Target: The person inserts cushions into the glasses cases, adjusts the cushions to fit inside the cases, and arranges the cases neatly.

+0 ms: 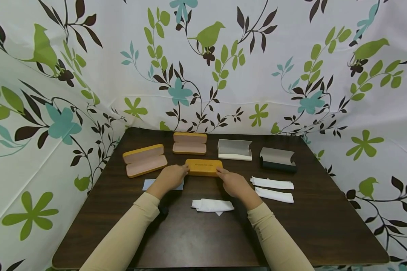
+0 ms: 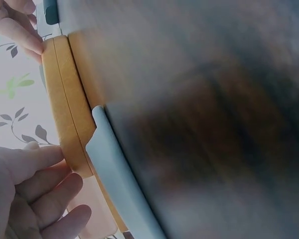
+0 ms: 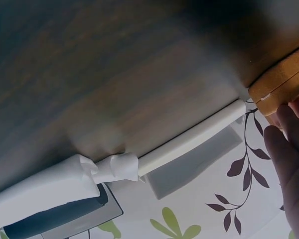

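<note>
A closed mustard-yellow glasses case (image 1: 203, 168) with small dark lettering on its lid lies near the middle of the table. My left hand (image 1: 172, 176) holds its left end by the fingertips, and my right hand (image 1: 235, 183) holds the right end. The left wrist view shows the seam running along the case's side (image 2: 70, 99), with the left fingers (image 2: 45, 158) at its near corner. In the right wrist view, right fingers (image 3: 288, 119) lie against the case's end (image 3: 271, 97). A folded light-blue cloth (image 1: 149, 183) is partly hidden below my left hand.
Behind stand two open yellow cases, one left (image 1: 146, 161) and one at the back (image 1: 190, 143), plus an open white case (image 1: 235, 150) and an open dark case (image 1: 277, 159). Folded white cloths lie right (image 1: 272, 183) and in front (image 1: 213, 205). Patterned fabric (image 1: 203, 75) surrounds the table.
</note>
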Demonstrator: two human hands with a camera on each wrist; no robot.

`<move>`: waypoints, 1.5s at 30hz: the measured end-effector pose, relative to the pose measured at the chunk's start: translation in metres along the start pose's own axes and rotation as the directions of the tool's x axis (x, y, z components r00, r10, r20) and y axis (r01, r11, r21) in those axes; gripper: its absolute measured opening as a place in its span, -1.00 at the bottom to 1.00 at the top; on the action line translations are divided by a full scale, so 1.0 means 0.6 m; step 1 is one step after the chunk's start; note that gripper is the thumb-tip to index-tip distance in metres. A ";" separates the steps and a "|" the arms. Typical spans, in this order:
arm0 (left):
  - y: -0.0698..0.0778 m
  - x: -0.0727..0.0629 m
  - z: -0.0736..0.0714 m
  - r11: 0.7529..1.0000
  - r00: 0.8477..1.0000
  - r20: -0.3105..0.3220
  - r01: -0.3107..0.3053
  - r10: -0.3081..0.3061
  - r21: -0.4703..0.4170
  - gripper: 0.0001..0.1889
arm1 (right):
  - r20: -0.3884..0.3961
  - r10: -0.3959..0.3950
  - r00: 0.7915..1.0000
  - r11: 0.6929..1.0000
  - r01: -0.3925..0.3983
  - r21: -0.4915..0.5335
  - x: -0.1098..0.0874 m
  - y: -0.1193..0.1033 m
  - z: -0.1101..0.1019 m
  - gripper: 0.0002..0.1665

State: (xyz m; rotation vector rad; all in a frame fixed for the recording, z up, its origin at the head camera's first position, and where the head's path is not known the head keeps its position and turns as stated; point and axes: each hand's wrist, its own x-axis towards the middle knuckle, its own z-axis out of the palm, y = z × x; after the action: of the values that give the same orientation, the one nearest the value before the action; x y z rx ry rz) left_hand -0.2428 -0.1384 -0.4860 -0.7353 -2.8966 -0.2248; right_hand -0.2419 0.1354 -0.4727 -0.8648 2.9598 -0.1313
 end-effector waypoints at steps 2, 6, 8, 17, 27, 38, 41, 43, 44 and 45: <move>0.000 0.002 0.001 1.000 1.000 0.001 0.000 0.000 -0.001 -0.67 | 0.004 0.006 1.000 1.000 -0.006 -0.002 0.001 0.001 0.000 -0.40; 0.000 0.008 0.001 1.000 0.999 0.027 0.018 -0.018 -0.007 -0.67 | 0.006 0.016 1.000 1.000 -0.016 -0.002 0.004 0.003 0.001 -0.39; 0.000 0.009 0.000 1.000 0.999 0.039 0.030 -0.030 -0.004 -0.65 | 0.002 0.016 1.000 1.000 -0.016 -0.001 0.005 0.004 0.001 -0.39; -0.007 0.008 -0.014 1.000 0.997 0.076 0.027 -0.027 -0.005 -0.57 | 0.008 0.008 1.000 1.000 -0.008 0.018 0.005 0.004 -0.001 -0.38; -0.013 0.009 -0.021 0.997 0.989 0.141 0.041 -0.032 -0.061 -0.55 | 0.009 -0.008 1.000 0.999 0.007 0.031 0.006 0.004 -0.005 -0.41; -0.004 0.002 -0.030 0.996 0.997 0.077 0.033 -0.027 -0.077 -0.70 | -0.019 -0.013 1.000 0.999 0.014 0.052 0.000 -0.003 -0.003 -0.51; 0.008 0.005 -0.036 0.996 0.999 0.034 0.036 -0.034 -0.087 -0.75 | -0.060 -0.013 0.998 0.999 0.016 0.038 -0.003 -0.006 -0.003 -0.59; 0.020 0.009 -0.041 0.993 0.998 0.048 0.042 -0.036 -0.114 -0.75 | -0.079 -0.004 0.997 0.999 0.007 0.043 -0.007 -0.007 -0.004 -0.66; 0.026 0.010 -0.043 0.991 0.998 0.062 0.040 -0.032 -0.127 -0.75 | -0.078 0.004 0.997 0.999 -0.001 0.045 -0.009 -0.007 -0.004 -0.70; 0.032 0.011 -0.044 0.989 0.996 0.084 0.040 -0.028 -0.144 -0.75 | -0.069 0.009 0.998 0.999 -0.005 0.049 -0.011 -0.008 -0.005 -0.72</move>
State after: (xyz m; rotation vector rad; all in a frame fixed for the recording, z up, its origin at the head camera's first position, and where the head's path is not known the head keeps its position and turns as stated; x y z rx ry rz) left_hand -0.2365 -0.1234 -0.4566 -0.7339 -2.9967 -0.4243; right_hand -0.2340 0.1354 -0.4694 -0.8608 3.0086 -0.2373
